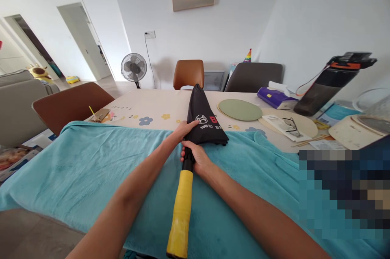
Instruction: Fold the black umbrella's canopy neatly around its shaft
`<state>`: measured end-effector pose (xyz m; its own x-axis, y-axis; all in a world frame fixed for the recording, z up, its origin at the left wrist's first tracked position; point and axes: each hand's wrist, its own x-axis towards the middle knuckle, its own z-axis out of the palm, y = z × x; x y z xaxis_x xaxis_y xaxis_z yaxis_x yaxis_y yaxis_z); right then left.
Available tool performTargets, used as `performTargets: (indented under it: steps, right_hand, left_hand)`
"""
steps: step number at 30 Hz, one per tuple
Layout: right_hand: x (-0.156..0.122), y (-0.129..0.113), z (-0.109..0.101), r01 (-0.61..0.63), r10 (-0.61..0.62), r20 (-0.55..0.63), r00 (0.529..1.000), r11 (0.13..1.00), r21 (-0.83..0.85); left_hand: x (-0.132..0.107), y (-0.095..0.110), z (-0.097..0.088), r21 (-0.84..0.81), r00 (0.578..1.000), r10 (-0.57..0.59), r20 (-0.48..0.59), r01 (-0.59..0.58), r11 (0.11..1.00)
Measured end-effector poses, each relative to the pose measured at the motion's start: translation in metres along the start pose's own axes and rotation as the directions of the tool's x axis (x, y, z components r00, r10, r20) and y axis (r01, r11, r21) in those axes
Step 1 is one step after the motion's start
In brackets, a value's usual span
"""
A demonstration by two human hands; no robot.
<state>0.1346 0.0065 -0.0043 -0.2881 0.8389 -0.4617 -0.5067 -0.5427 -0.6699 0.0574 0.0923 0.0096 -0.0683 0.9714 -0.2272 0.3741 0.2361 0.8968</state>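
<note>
Left hand (184, 130) and right hand (198, 156) were bare, left forearm (131, 192) and right forearm (250, 206) bare too, slim, narrowing toward the hands.

Soft, bright light casts faint shadows (166, 70) on the wall (237, 19) beyond the fingers (183, 154); edges stretch, and pixelation (350, 194) blots their right.

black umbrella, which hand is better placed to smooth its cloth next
Probably the left hand: its thumb lies on the umbrella's black cloth, while the right hand is wrapped around the black shaft beyond the yellow handle.
</note>
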Motion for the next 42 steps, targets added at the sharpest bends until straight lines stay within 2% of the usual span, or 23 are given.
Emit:
performTargets:
  steps: [1, 2, 4, 5, 7, 9, 11, 12, 14, 16, 17, 19, 22, 25, 27, 30, 33, 36, 39, 42]
  right_hand:
    - [0.001, 0.000, -0.001, -0.003, 0.003, 0.000, 1.000, 1.000, 0.010]
    - [0.003, 0.001, -0.001, -0.007, 0.007, 0.000, 1.000, 1.000, 0.016]
    - [0.004, 0.002, -0.002, -0.007, 0.007, 0.001, 1.000, 1.000, 0.018]
    - [0.004, 0.002, -0.002, 0.000, 0.000, 0.006, 1.000, 1.000, 0.016]
    - [0.003, 0.003, -0.002, 0.024, -0.024, 0.017, 1.000, 1.000, 0.004]
    - [0.001, 0.003, -0.002, 0.041, -0.041, 0.022, 0.999, 0.999, -0.010]
    - [-0.001, 0.003, -0.002, 0.047, -0.047, 0.024, 0.999, 0.999, -0.018]
    - [-0.001, 0.002, -0.002, 0.050, -0.050, 0.028, 0.998, 0.999, -0.020]
    - [-0.002, 0.003, -0.002, 0.061, -0.060, 0.046, 0.997, 0.998, -0.022]
    - [-0.002, 0.003, -0.003, 0.079, -0.077, 0.059, 0.995, 0.997, -0.020]
    - [-0.002, 0.003, -0.003, 0.086, -0.085, 0.062, 0.994, 0.996, -0.016]
    - [0.000, 0.004, -0.004, 0.088, -0.087, 0.065, 0.994, 0.996, -0.005]
    - [0.000, 0.004, -0.004, 0.068, -0.067, 0.067, 0.995, 0.998, -0.007]
    - [0.000, 0.003, -0.003, 0.044, -0.042, 0.050, 0.998, 0.999, -0.026]
    - [0.000, 0.003, -0.003, 0.038, -0.037, 0.042, 0.998, 0.999, -0.026]
    - [0.001, 0.003, -0.003, 0.038, -0.037, 0.043, 0.998, 0.999, -0.015]
    - [0.002, 0.003, -0.004, 0.032, -0.032, 0.066, 0.997, 0.999, 0.010]
    - [0.004, 0.003, -0.006, 0.027, -0.034, 0.107, 0.994, 0.998, 0.062]
    - [0.004, 0.002, -0.008, 0.027, -0.038, 0.116, 0.993, 0.995, 0.091]
    - [0.005, 0.001, -0.010, -0.003, -0.009, 0.135, 0.991, 0.996, 0.086]
  left_hand:
    - [-0.003, 0.004, -0.002, 0.182, 0.990, 0.110, -0.093, -0.091, 0.979]
    - [-0.006, 0.009, -0.003, 0.360, 0.956, 0.244, -0.164, -0.173, 0.917]
    - [-0.014, 0.022, -0.004, 0.564, 0.856, 0.479, -0.197, -0.300, 0.769]
    - [-0.017, 0.029, -0.002, 0.609, 0.808, 0.566, -0.161, -0.370, 0.702]
    - [-0.017, 0.043, 0.006, 0.654, 0.736, 0.677, 0.022, -0.522, 0.548]
    - [-0.009, 0.056, 0.020, 0.674, 0.667, 0.691, 0.279, -0.649, 0.354]
    - [0.004, 0.065, 0.037, 0.666, 0.617, 0.605, 0.503, -0.723, 0.183]
    - [0.011, 0.069, 0.045, 0.660, 0.613, 0.535, 0.581, -0.740, 0.133]
    - [0.022, 0.075, 0.059, 0.665, 0.643, 0.387, 0.661, -0.741, 0.094]
    - [0.029, 0.078, 0.066, 0.687, 0.680, 0.292, 0.673, -0.720, 0.092]
    - [0.031, 0.079, 0.067, 0.696, 0.690, 0.283, 0.666, -0.712, 0.098]
    - [0.032, 0.081, 0.065, 0.695, 0.690, 0.338, 0.640, -0.708, 0.127]
    - [0.029, 0.083, 0.054, 0.673, 0.671, 0.494, 0.553, -0.709, 0.211]
    - [0.024, 0.086, 0.037, 0.613, 0.650, 0.646, 0.400, -0.714, 0.338]
    - [0.021, 0.086, 0.024, 0.512, 0.647, 0.705, 0.290, -0.727, 0.457]
    - [0.020, 0.082, -0.002, 0.244, 0.688, 0.713, 0.136, -0.721, 0.649]
    - [0.023, 0.066, -0.035, -0.014, 0.746, 0.663, -0.057, -0.665, 0.747]
    - [0.027, 0.037, -0.067, -0.151, 0.810, 0.532, -0.247, -0.574, 0.805]
    - [0.033, 0.001, -0.089, -0.248, 0.883, 0.324, -0.340, -0.417, 0.874]
    - [0.040, -0.027, -0.099, -0.378, 0.904, 0.172, -0.391, -0.328, 0.866]
